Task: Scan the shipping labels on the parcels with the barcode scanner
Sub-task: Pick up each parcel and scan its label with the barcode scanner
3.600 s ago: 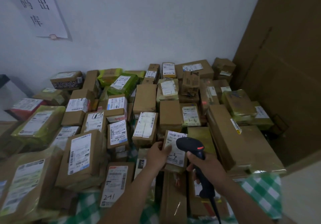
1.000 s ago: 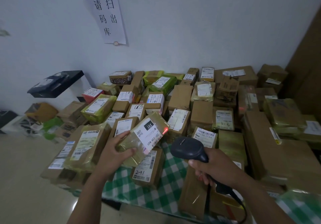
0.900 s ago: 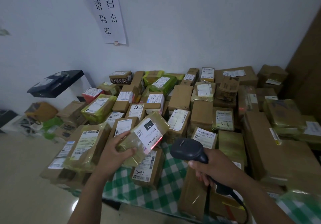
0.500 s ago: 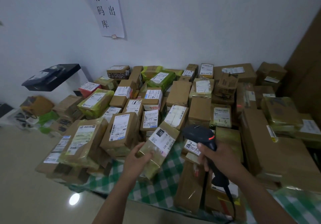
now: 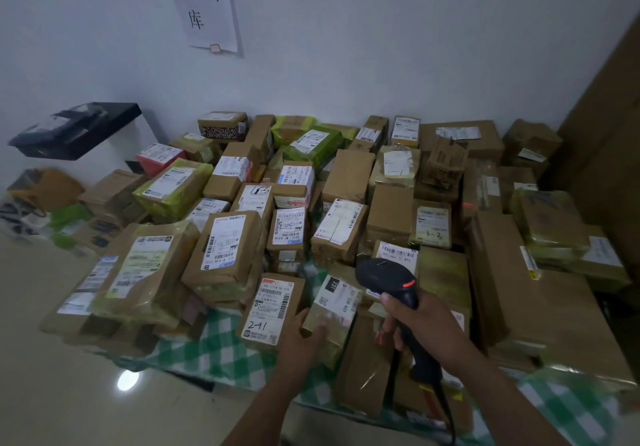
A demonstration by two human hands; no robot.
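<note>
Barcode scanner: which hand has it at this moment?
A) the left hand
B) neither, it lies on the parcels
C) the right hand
C: the right hand grips the barcode scanner by its handle, while the left hand holds the parcel marked 231.

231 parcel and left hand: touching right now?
Touching. Head view: the left hand wraps the near end of the 231 parcel, thumb along its left edge, fingers over the front. The right hand grips the barcode scanner.
</note>
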